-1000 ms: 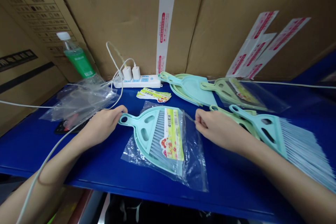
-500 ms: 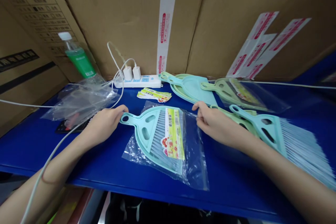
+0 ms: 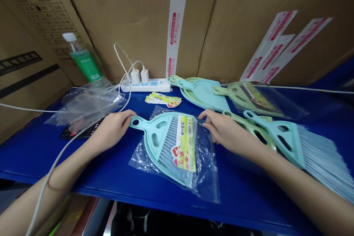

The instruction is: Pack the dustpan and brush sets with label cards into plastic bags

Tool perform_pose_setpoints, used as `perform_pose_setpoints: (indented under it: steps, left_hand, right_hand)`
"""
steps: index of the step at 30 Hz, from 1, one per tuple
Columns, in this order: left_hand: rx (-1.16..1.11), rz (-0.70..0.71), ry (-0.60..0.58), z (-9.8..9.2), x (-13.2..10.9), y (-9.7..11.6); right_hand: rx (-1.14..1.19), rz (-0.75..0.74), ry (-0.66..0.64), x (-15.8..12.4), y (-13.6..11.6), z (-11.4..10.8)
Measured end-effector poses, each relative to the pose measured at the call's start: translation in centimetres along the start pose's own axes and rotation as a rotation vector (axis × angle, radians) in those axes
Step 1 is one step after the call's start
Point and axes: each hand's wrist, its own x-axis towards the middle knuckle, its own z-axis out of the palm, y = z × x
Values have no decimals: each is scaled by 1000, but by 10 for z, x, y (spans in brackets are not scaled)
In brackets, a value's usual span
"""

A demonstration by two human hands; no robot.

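A light-blue dustpan with a matching hand brush [image 3: 159, 136] nested on it lies partly inside a clear plastic bag [image 3: 207, 177]. A yellow-green label card [image 3: 185, 143] with a red mushroom picture rests over the bristles. My left hand [image 3: 117, 125] is closed on the end of the dustpan-and-brush handles, left of the bag. My right hand [image 3: 218, 129] pinches the bag's upper right edge, its fingers closed on the film.
Behind are spare label cards [image 3: 163, 99], a power strip [image 3: 151, 85], and more dustpans [image 3: 206, 94]. Right lie a loose blue brush [image 3: 287, 140] and a bagged green set [image 3: 249, 97]. Left are empty bags [image 3: 88, 103], a bottle [image 3: 85, 62] and a white cable [image 3: 59, 155].
My right hand has shifted slightly left along the bag's edge, toward the label. The dustpan set has moved slightly right, with my left hand still on the handles.
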Motion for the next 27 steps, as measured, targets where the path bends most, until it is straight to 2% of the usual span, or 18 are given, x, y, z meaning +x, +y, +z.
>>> perform_pose_setpoints:
  steps: [5, 11, 15, 19, 24, 27]
  left_hand:
    - [-8, -23, 3, 0, 3, -2]
    - [47, -62, 51, 3, 3, -3]
    - [126, -45, 123, 6, -1, -2]
    - [77, 116, 127, 8, -4, 0]
    - [-4, 316, -10, 10, -8, 4]
    - [-8, 414, -31, 11, -11, 5]
  right_hand:
    - [84, 11, -55, -2, 0, -4]
    - [-254, -38, 40, -2, 5, -3]
    - [-301, -39, 45, 0, 6, -1]
    - [-319, -69, 51, 2, 6, -1]
    - [-329, -80, 27, 1, 4, -4]
    - [-345, -57, 12, -1, 2, -5]
